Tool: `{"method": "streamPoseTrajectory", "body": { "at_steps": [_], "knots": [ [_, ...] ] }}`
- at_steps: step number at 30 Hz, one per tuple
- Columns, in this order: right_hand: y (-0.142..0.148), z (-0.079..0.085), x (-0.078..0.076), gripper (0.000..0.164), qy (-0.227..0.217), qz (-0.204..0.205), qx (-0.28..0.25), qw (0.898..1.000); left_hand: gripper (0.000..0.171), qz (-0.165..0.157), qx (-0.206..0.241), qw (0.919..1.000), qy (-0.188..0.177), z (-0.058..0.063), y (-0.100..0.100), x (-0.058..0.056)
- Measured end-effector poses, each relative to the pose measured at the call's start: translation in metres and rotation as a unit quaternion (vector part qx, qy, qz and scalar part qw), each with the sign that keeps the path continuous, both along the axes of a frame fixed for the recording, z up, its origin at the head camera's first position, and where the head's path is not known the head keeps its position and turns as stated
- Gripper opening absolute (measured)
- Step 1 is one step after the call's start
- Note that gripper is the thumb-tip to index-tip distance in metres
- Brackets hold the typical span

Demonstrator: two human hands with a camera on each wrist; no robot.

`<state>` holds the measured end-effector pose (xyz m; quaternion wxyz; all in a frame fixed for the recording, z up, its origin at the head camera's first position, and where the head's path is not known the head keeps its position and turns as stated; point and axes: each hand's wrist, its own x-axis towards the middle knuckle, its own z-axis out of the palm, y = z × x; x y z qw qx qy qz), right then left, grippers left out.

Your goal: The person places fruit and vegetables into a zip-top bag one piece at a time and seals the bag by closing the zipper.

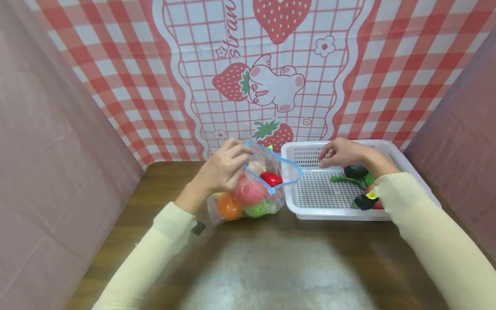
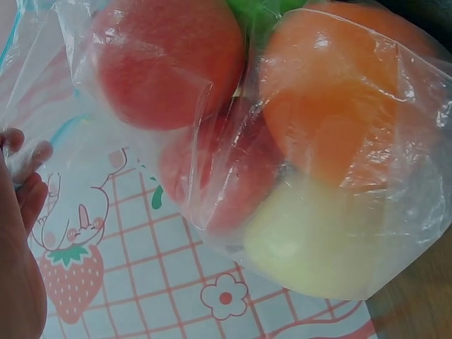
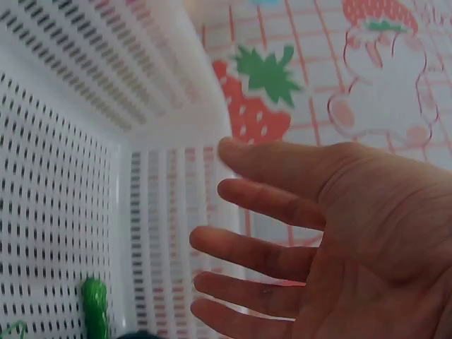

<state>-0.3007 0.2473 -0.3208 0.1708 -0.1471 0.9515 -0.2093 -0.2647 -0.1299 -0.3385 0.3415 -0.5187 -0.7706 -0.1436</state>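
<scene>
My left hand (image 1: 226,165) grips the rim of a clear plastic bag (image 1: 278,204) with a blue edge (image 1: 296,174), whose mouth gapes to the right. Inside the bag show an orange (image 1: 229,207), a pink round fruit (image 1: 249,191), a red piece (image 1: 270,179) and a green piece (image 1: 257,209). A pale yellow round piece (image 2: 311,240) is also in it in the left wrist view. Over the back left of a white basket (image 1: 325,212) hovers my right hand (image 1: 342,153), fingers apart and holding nothing. The right wrist view shows its bare palm.
In the basket's right half lie a long bent green pepper (image 1: 346,179), a dark green piece (image 1: 354,172) and a blackish piece (image 1: 365,202) beside a yellow flower. My right sleeve hides part of them. A strawberry-print cloth (image 1: 201,86) hangs behind the wooden table (image 1: 263,267).
</scene>
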Motion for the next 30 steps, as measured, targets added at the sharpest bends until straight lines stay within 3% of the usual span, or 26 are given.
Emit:
{"method": "streamPoseTrajectory", "body": {
  "at_steps": [11, 18, 30],
  "knots": [
    [0.036, -0.016, -0.014, 0.049, 0.013, -0.056, 0.011, 0.998, 0.014, 0.007, -0.003, 1.0, -0.003, -0.003, -0.001, 0.001],
    [0.055, -0.033, -0.023, 0.055, -0.012, -0.104, 0.025, 0.994, 0.011, 0.012, -0.007, 0.9999, -0.006, -0.004, 0.0, 0.001],
    [0.068, -0.047, -0.023, 0.059, -0.047, -0.128, 0.028, 0.99, 0.014, 0.015, -0.009, 0.9998, -0.014, -0.003, 0.001, 0.001]
  ]
}}
